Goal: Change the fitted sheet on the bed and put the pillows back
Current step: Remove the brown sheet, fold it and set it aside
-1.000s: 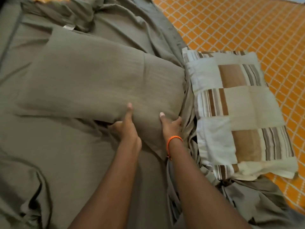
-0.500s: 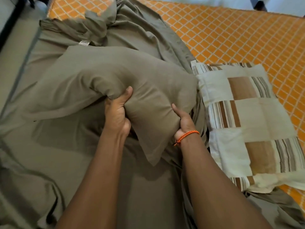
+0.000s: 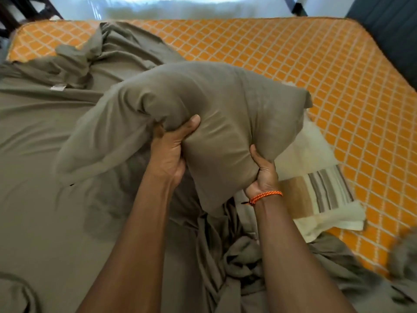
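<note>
An olive-grey pillow (image 3: 216, 105) is lifted off the bed in both my hands. My left hand (image 3: 168, 152) grips its near edge from below, thumb on top. Gripping the near right corner is my right hand (image 3: 261, 175), which wears an orange wrist cord. An olive-grey sheet (image 3: 45, 154) covers the left half of the bed and bunches up near me. The bare orange lattice-patterned mattress (image 3: 293, 71) shows on the right. A patchwork pillow (image 3: 316, 193) in cream, brown and stripes lies on it, partly hidden behind the lifted pillow.
A white sheet label (image 3: 58, 87) shows at the left. Crumpled sheet folds (image 3: 237, 263) lie between my arms. A dark panel (image 3: 388, 35) stands at the bed's far right corner. Dark furniture (image 3: 20, 10) is at the far left beyond the mattress.
Both hands closed on the olive pillow and raised it off the bed, toward the right, so it now covers part of the patchwork pillow. The view tilted up to show the far bed edge.
</note>
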`<state>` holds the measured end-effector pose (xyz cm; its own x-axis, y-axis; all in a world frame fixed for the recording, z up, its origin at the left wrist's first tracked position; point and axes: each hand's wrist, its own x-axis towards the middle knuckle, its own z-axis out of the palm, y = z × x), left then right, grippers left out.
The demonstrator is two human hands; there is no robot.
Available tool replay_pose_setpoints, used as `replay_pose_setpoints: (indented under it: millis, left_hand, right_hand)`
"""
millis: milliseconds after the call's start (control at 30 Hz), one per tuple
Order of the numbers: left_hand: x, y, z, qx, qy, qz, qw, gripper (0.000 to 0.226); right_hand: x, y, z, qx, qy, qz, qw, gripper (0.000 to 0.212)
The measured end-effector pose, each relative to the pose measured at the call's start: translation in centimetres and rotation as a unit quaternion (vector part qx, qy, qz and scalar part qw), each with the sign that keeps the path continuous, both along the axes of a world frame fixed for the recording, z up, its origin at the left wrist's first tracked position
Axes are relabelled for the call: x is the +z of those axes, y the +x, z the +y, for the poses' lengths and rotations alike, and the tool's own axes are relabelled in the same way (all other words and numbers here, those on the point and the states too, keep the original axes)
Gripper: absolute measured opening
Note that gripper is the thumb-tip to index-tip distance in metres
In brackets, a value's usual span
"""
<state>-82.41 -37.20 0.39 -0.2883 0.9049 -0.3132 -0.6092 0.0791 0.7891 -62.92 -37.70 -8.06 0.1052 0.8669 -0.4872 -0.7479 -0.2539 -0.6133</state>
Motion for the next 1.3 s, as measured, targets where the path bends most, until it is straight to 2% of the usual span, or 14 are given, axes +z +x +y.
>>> replay_pose_setpoints:
  millis: [167, 300, 433, 500, 633, 733, 800, 867, 933, 1000, 1100, 1167, 1233, 1300]
  left_hand:
    - [5.2, 9.4, 2.3, -0.088, 0.056, 0.019, 0.994, 0.054]
    - [6.6, 15.1, 3.0, -0.173, 0.065, 0.006, 0.983, 0.063]
    - [3.8, 18.4, 1.4, -0.209, 0.038, 0.051, 0.976, 0.048]
    - [0.0, 18.4, -0.2, -0.173, -0.025, 0.08, 0.981, 0.041]
    - [-7.9, 15.3, -4.0, -0.179, -0.175, 0.24, 0.938, 0.026]
    - [-12.2, 11.7, -6.3, -0.163, -0.236, 0.412, 0.865, 0.023]
    - [-14.1, 9.3, -7.6, -0.185, -0.286, 0.522, 0.782, 0.046]
    - [-15.6, 7.2, -8.6, -0.215, -0.326, 0.547, 0.741, 0.081]
    - [-17.2, 5.6, -9.0, -0.235, -0.317, 0.523, 0.755, 0.115]
    - [-18.8, 4.0, -9.0, -0.235, -0.289, 0.488, 0.789, 0.129]
    - [-19.8, 2.7, -8.4, -0.255, -0.259, 0.477, 0.801, 0.104]
    - [-20.4, 1.8, -7.8, -0.273, -0.218, 0.434, 0.831, 0.088]
    - [-20.8, 0.6, -7.8, -0.299, -0.171, 0.393, 0.852, 0.075]
    - [-21.7, -0.9, -8.0, -0.319, -0.126, 0.402, 0.849, 0.06]
  right_hand:
    - [3.7, 8.8, -0.7, -0.073, 0.048, 0.019, 0.996, 0.067]
    - [4.3, 14.5, -2.4, -0.131, 0.06, 0.031, 0.989, 0.062]
    - [1.6, 16.1, -6.4, -0.184, -0.009, 0.021, 0.983, 0.061]
    - [-0.5, 15.4, -8.6, -0.218, -0.115, -0.029, 0.969, 0.071]
    - [-3.8, 12.8, -11.6, -0.255, -0.265, -0.245, 0.897, 0.086]
    - [-3.8, 10.3, -11.8, -0.238, -0.288, -0.413, 0.831, 0.095]
    - [-2.8, 8.3, -11.6, -0.233, -0.31, -0.542, 0.745, 0.086]
    - [-1.6, 6.1, -11.3, -0.239, -0.291, -0.648, 0.662, 0.067]
    - [-1.0, 4.2, -11.1, -0.245, -0.2, -0.708, 0.632, 0.052]
    - [-2.0, 2.0, -10.9, -0.218, -0.065, -0.712, 0.664, 0.036]
    - [-3.7, -1.9, -10.5, -0.075, 0.059, -0.711, 0.697, 0.019]
    - [-5.3, -4.4, -9.8, 0.041, 0.11, -0.689, 0.715, 0.016]
    - [-7.0, -6.3, -8.8, 0.123, 0.116, -0.669, 0.724, 0.016]
    - [-8.6, -8.0, -7.1, 0.162, 0.077, -0.676, 0.715, 0.03]
